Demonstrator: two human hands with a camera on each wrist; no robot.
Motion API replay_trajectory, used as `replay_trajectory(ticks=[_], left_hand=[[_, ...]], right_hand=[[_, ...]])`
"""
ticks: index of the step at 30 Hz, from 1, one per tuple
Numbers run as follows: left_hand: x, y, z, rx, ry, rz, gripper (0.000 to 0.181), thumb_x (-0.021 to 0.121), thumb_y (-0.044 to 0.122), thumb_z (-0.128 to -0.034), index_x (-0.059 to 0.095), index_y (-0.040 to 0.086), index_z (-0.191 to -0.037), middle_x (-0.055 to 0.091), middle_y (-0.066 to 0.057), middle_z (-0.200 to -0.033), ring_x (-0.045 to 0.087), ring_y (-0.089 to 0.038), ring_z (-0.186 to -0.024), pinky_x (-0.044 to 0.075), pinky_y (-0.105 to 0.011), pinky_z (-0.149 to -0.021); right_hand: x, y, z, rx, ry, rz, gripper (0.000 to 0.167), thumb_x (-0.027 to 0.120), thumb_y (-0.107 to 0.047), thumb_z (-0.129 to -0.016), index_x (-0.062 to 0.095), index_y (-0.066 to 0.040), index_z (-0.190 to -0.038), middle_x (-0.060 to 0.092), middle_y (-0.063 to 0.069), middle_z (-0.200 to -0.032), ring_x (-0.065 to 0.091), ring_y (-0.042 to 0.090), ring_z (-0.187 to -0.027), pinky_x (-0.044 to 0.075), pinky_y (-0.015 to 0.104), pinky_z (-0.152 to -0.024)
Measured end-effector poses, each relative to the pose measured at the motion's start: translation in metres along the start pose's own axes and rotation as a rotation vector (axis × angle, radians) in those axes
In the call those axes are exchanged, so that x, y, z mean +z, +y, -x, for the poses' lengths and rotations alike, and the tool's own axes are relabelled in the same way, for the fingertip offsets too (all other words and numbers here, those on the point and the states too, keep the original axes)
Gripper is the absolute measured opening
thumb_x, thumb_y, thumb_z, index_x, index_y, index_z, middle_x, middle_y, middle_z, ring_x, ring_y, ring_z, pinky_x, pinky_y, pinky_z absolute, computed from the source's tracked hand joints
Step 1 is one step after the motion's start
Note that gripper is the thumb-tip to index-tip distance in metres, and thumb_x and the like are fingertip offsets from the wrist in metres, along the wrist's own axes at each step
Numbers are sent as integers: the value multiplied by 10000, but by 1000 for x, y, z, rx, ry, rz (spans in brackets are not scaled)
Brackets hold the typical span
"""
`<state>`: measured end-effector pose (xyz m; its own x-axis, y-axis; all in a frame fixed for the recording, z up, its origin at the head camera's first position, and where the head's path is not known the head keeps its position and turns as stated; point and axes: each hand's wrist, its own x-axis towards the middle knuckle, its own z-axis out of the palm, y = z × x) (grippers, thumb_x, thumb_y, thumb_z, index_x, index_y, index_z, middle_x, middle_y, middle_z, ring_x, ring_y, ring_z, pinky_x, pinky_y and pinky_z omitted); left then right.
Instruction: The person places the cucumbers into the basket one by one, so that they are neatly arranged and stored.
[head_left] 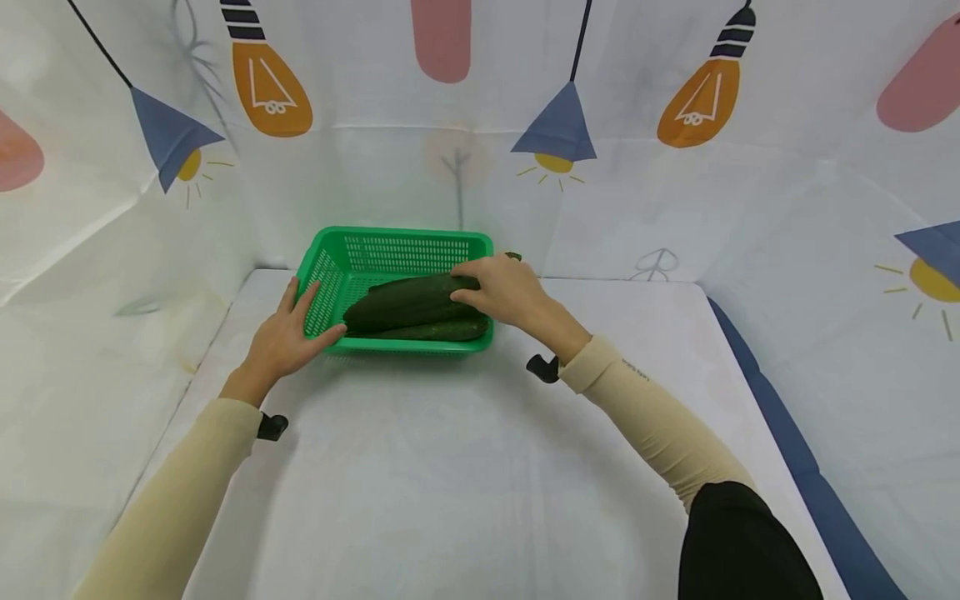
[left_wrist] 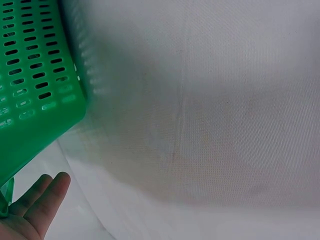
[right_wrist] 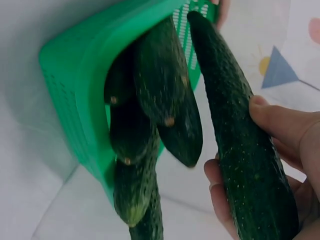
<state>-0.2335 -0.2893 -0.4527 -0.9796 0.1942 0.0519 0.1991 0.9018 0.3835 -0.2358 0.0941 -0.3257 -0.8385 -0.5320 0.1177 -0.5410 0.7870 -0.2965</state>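
Observation:
A green plastic basket [head_left: 397, 343] with slotted walls stands at the far side of the table, with several dark green cucumbers [head_left: 420, 331] in it. My left hand [head_left: 281, 342] touches the basket's left front corner with fingers spread and straight, thumb along the front rim. Above the basket's right end, my right hand [head_left: 504, 290] grips a cucumber [right_wrist: 240, 135] between thumb and fingers. In the right wrist view this bumpy cucumber is apart from the cucumbers [right_wrist: 160, 75] in the basket, some of which jut past the rim. Extended fingers [left_wrist: 50, 202] show below the basket [left_wrist: 40, 120] in the left wrist view.
A white cloth [head_left: 450, 467] covers the table. A white curtain [head_left: 360, 175] printed with lamps and bulbs hangs close behind the basket and along both sides. Blue padding [head_left: 780, 425] runs beside the table's right edge.

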Motion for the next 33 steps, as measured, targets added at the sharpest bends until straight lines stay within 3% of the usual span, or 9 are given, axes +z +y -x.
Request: replay_trajectory(ticks=[6,8,14,19,25,33], left_hand=[[-1,0,0,-7,-3,-6,978,507,693,-962,94,168,-1677,-12,-248,-1717,611,-606,-1082,496,-542,-666],[-1,0,0,-7,-3,-7,979,509,691,-961,92,169,-1677,-10,-251,-1717,615,-602,-1074,490,-512,-641],[-1,-1,0,-4,-6,-11,981,513,688,-962,79,177,-1678,-11,-249,-1717,627,-591,-1049,452,-427,-574],[0,1,0,-9,-15,-8,979,512,686,-964,79,175,-1678,-8,-253,-1716,632,-585,-1044,466,-449,-596],[-2,1,1,-11,-11,-13,979,514,688,-962,87,174,-1678,4,-259,-1714,636,-584,-1023,466,-444,-586],[-1,0,1,-12,-8,-15,980,506,699,-959,84,184,-1678,-2,-247,-1718,634,-585,-1030,464,-439,-586]], right_hand=[[8,-6,-1,26,25,10,414,724,-368,-972,715,-161,-1330,791,67,-1068,441,111,-470,294,252,-456],[10,-6,-3,32,42,12,404,729,-359,-970,722,-159,-1321,781,68,-1144,476,118,-493,305,252,-458],[13,3,-9,36,69,20,394,743,-336,-961,725,-159,-1312,790,86,-1052,389,122,-436,281,263,-457],[16,9,-13,57,56,14,396,742,-347,-960,721,-180,-1318,782,67,-1132,480,156,-462,315,276,-468],[20,10,-23,72,28,5,396,745,-358,-957,720,-200,-1319,743,27,-1267,655,159,-658,428,289,-510],[28,10,-36,87,-23,-40,402,737,-387,-959,710,-215,-1323,737,33,-1264,535,151,-559,322,284,-487]])
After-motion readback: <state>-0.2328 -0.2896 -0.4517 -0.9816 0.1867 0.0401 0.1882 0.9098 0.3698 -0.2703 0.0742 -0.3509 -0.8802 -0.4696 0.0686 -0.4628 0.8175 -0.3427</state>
